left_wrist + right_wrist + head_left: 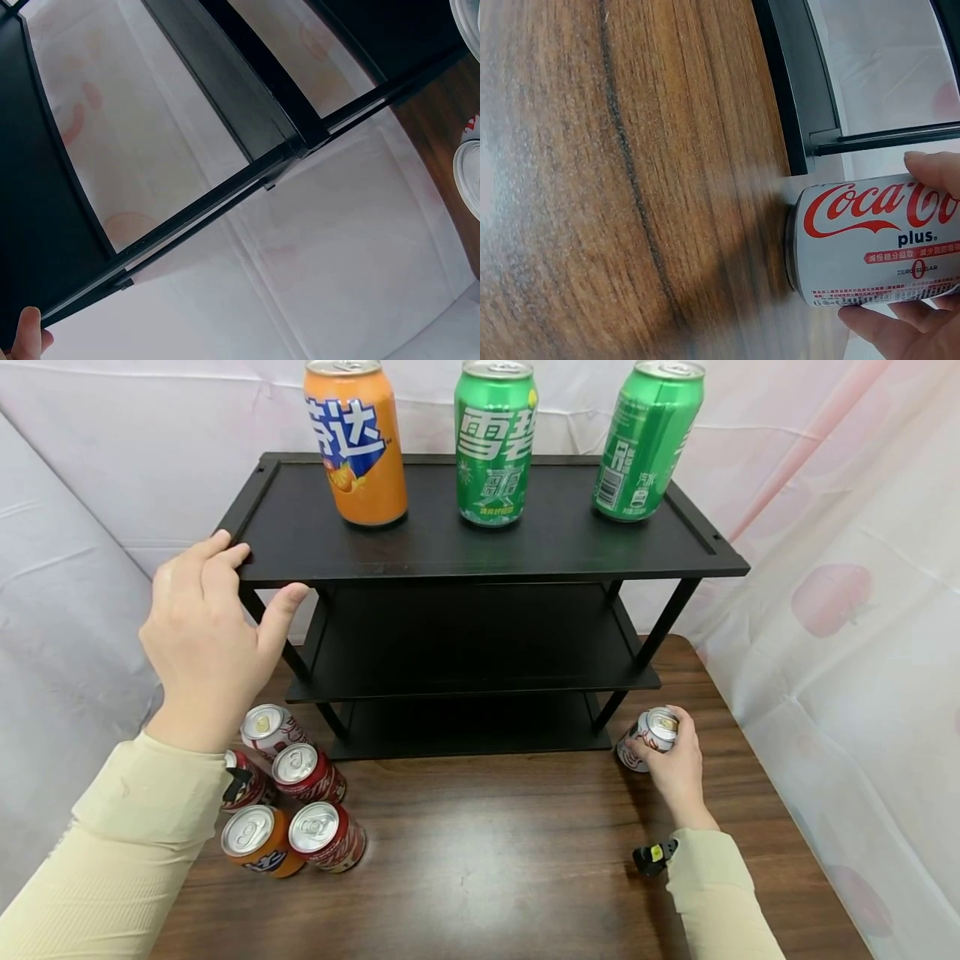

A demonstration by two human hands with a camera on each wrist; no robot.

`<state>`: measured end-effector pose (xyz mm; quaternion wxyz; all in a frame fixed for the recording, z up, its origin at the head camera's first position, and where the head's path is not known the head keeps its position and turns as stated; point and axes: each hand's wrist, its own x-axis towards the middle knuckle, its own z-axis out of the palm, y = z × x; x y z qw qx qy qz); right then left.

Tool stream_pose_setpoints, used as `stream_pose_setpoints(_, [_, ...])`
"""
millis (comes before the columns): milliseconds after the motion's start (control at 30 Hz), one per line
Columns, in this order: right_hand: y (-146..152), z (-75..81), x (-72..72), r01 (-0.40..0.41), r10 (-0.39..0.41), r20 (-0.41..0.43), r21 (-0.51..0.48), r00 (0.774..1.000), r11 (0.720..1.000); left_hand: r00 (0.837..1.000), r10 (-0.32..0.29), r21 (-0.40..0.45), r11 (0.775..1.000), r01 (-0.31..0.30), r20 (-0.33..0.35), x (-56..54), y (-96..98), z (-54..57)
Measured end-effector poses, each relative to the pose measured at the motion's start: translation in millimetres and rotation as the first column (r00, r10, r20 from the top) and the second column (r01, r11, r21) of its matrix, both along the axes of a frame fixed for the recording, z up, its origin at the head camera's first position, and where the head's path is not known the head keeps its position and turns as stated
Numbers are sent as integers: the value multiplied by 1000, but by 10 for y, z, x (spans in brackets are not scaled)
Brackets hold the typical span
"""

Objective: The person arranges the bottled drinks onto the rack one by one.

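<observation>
The right hand point(681, 768) pinches a silver can point(862, 244) between thumb and fingers, just outside the lowest board of the black shelf point(450, 556); whether the can's base touches the surface point(480, 843) is hard to tell. The left hand point(213, 631), fingers spread, rests on the shelf's top edge. A shove from it might topple the orange can point(363, 485) or green cans point(495, 460) up there; swinging the silver can inward could bump the shelf.
</observation>
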<state>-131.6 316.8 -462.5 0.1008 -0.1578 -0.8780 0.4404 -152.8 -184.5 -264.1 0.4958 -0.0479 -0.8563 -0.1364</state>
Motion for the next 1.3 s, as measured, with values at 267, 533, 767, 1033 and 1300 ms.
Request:
stream_pose_setpoints(267, [-11,-19,15,6,-6,-18,8,1000,1000,1000,0,-24,1000,-1,-12,-1,-7,-9])
stream_pose_setpoints(533, [-24,-54,27,18,-17,-49,22,999,1000,1000,2,-4,1000,-2,-27,-3,4,-10])
stream_pose_setpoints(767, [-37,-61,54,29,-28,-66,15,997,999,1000,4,-4,1000,-4,-18,-2,3,-9])
stream_pose_setpoints(1033, [-53,-103,75,55,-54,-95,15,994,998,1000,4,-14,1000,-4,-23,3,-1,-14])
stream_pose_setpoints(1300, [-66,-115,101,64,-63,-107,6,992,998,999,6,3,1000,-6,-37,-3,18,-13])
